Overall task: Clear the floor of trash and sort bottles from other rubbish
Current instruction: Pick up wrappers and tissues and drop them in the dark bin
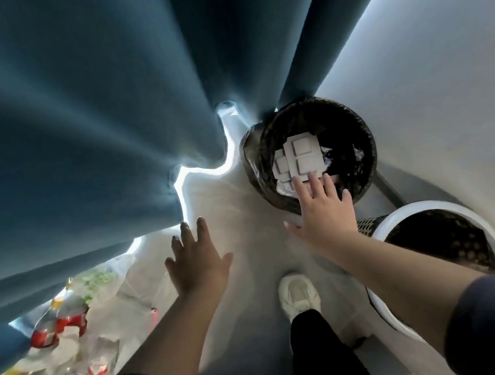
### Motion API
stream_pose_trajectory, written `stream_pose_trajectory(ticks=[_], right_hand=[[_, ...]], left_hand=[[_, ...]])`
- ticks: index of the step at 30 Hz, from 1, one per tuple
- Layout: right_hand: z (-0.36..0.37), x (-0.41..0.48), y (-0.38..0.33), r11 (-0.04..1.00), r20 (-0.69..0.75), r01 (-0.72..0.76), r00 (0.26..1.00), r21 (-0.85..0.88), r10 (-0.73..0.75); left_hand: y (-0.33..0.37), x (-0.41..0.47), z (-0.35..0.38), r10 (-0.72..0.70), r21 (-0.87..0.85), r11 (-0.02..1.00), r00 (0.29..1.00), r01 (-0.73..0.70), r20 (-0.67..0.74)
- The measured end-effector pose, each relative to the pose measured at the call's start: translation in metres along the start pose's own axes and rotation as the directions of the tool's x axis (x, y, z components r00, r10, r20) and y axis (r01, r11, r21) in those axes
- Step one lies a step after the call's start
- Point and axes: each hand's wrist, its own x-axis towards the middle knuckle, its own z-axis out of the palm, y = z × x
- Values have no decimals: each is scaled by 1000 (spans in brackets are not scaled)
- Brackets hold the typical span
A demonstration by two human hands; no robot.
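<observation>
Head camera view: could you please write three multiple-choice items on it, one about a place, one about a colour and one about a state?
1. Where is the right hand?
A. Over the near rim of the black-lined bin
B. Inside a pocket
C. Out of view

2. What colour is the curtain?
A. Red
B. Yellow
C. Blue

3. What state is the left hand in?
A. Clenched in a fist
B. Open, holding nothing
C. Pinching something small

Answers:
1. A, as its fingers reach past the bin's near edge towards the white packaging inside.
2. C, as the folds filling the top of the view are deep blue.
3. B, as its fingers are spread and straight with nothing between them.
</observation>
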Motion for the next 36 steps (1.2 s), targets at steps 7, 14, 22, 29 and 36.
stream_pose_trajectory(ticks=[7, 14, 22, 29, 36], right_hand=[[66, -30, -110, 971, 101, 226, 971, -80, -217], [168, -46, -210, 938, 172, 338, 931, -82, -321], [274, -28, -274, 925, 280, 356, 909, -131, -310], [309, -2, -297, 888, 276, 414, 893, -200, -354], [320, 32, -321, 845, 253, 486, 866, -221, -432]], left_hand=[[-113, -30, 70, -126, -57, 990, 990, 130, 63], [-231, -36, 168, -266, -91, 955, 952, 281, 153], [-317, 1, 257, -323, -160, 926, 936, 343, 136], [-342, 41, 290, -394, -321, 860, 916, 396, 74], [-344, 89, 280, -536, -569, 683, 843, 458, 35]])
